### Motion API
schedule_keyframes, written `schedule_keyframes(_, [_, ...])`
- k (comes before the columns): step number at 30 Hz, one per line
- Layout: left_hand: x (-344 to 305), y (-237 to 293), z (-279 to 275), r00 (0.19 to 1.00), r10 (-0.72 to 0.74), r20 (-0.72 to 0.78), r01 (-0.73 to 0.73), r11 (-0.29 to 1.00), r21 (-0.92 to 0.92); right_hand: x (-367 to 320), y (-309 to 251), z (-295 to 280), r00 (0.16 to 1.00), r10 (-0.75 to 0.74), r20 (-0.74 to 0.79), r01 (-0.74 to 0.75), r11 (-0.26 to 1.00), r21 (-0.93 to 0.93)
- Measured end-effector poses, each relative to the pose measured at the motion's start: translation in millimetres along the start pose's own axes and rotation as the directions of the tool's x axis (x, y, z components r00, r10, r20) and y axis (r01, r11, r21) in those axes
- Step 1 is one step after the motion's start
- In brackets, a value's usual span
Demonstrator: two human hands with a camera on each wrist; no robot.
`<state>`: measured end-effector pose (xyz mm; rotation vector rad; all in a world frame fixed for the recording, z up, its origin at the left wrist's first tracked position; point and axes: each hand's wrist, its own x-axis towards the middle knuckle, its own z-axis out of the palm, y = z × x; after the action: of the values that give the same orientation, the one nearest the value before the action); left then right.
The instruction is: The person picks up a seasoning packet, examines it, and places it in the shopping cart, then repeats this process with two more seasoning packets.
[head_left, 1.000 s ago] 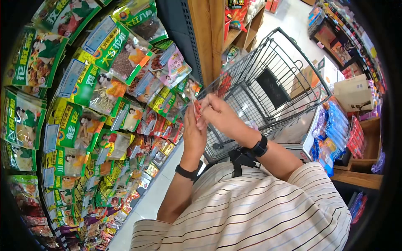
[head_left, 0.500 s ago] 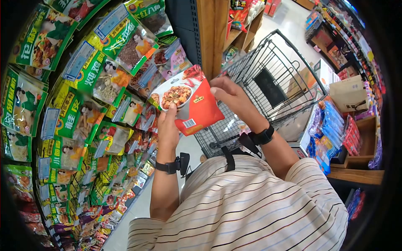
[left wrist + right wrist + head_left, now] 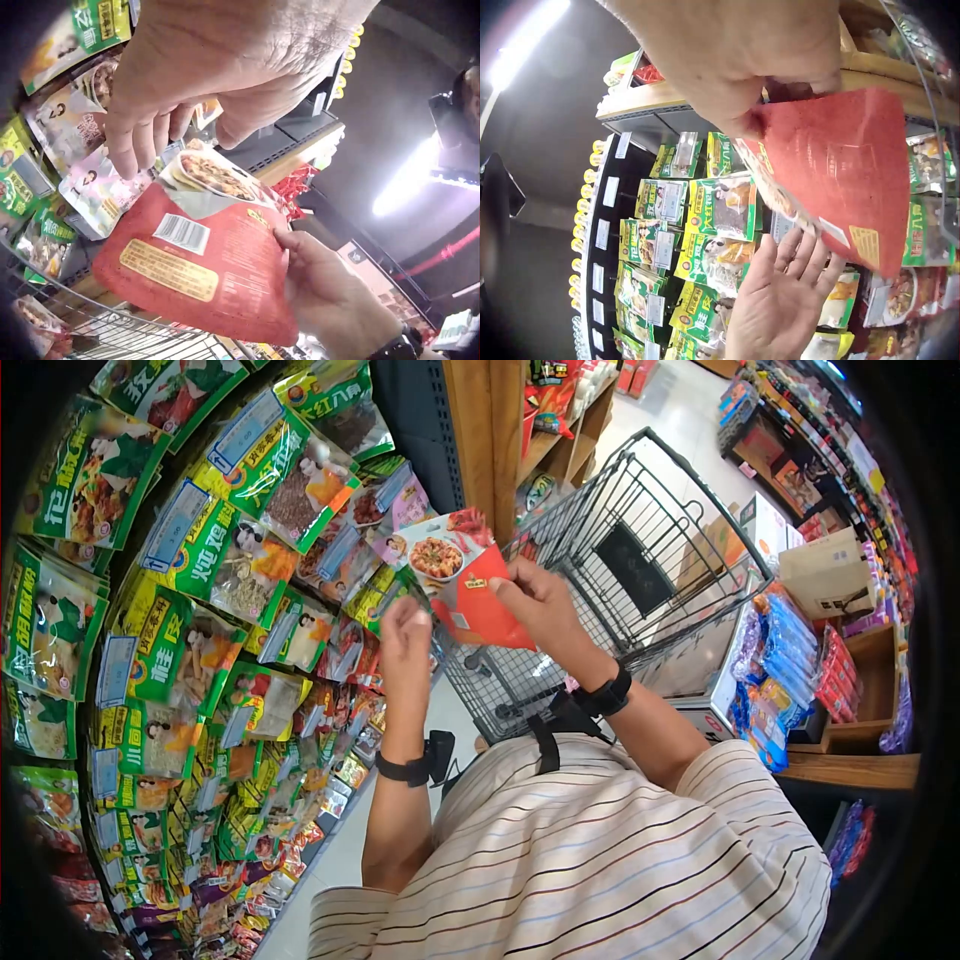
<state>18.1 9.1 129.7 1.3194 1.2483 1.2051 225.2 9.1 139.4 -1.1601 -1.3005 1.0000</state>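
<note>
A red and white food packet (image 3: 487,600) is pinched between the thumb and fingers of my right hand (image 3: 548,612). Its face carries a bowl of food, red chillies and a barcode. My left hand (image 3: 406,645) is just left of the packet and does not hold it. In the left wrist view, the left hand (image 3: 225,75) hangs loosely over the packet (image 3: 195,259), its fingers apart. From the right wrist, the left palm (image 3: 772,311) appears facing up with relaxed fingers, below the packet's lower edge.
Racks of hanging green and yellow spice packets (image 3: 235,560) with price tags line the left. A wire shopping cart (image 3: 690,470) stands ahead of me. Wooden shelving (image 3: 487,440) rises beyond the rack, and blue and red bagged goods (image 3: 790,650) sit at right.
The packet, edge-on between both hands at first, turned to show its printed face. My left thumb and fingers then let go of it, while the right hand took hold of its right edge.
</note>
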Motion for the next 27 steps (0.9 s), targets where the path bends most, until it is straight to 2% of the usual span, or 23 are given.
schedule_keyframes(2, [-7,-1,13,0.991,0.036,0.131,-0.022,0.994,-0.107,-4,2,12,0.987,-0.161,-0.025,0.157,0.98,-0.121])
schedule_keyframes(4, [-16,7,27,0.971,0.085,0.224,-0.036,0.977,-0.212,-9,0,27,0.938,-0.347,-0.006,0.338,0.915,-0.221])
schedule_keyframes(5, [-16,-2,28,0.974,0.056,0.221,-0.006,0.975,-0.222,-15,-6,32,0.972,-0.231,0.048,0.235,0.954,-0.188])
schedule_keyframes(8, [-16,-5,26,0.982,-0.005,0.191,0.083,0.912,-0.402,-24,-7,46,0.907,-0.395,0.146,0.419,0.809,-0.413])
schedule_keyframes(9, [-13,-9,23,0.987,-0.047,0.152,0.102,0.919,-0.38,-25,-4,48,0.907,-0.383,0.174,0.421,0.819,-0.389])
schedule_keyframes(12, [-9,-16,6,0.96,-0.218,0.176,0.278,0.814,-0.509,-28,-4,49,0.903,-0.371,0.219,0.425,0.85,-0.312])
schedule_keyframes(13, [-10,-14,3,0.959,-0.245,0.14,0.281,0.797,-0.534,-27,-3,48,0.921,-0.328,0.21,0.377,0.888,-0.264])
schedule_keyframes(16, [-3,-21,-7,0.962,-0.253,0.105,0.269,0.793,-0.547,-22,2,43,0.96,-0.198,0.198,0.23,0.96,-0.159])
schedule_keyframes(17, [-4,-22,-2,0.973,-0.229,0.043,0.207,0.769,-0.605,-20,2,41,0.968,-0.158,0.193,0.189,0.97,-0.153])
schedule_keyframes(21, [-2,-19,-11,0.969,-0.222,0.105,0.239,0.751,-0.616,-10,-3,30,0.988,-0.076,0.137,0.106,0.97,-0.22])
schedule_keyframes(27, [10,-41,-21,0.971,-0.221,0.089,0.223,0.712,-0.666,3,23,30,0.965,-0.253,0.068,0.262,0.933,-0.248])
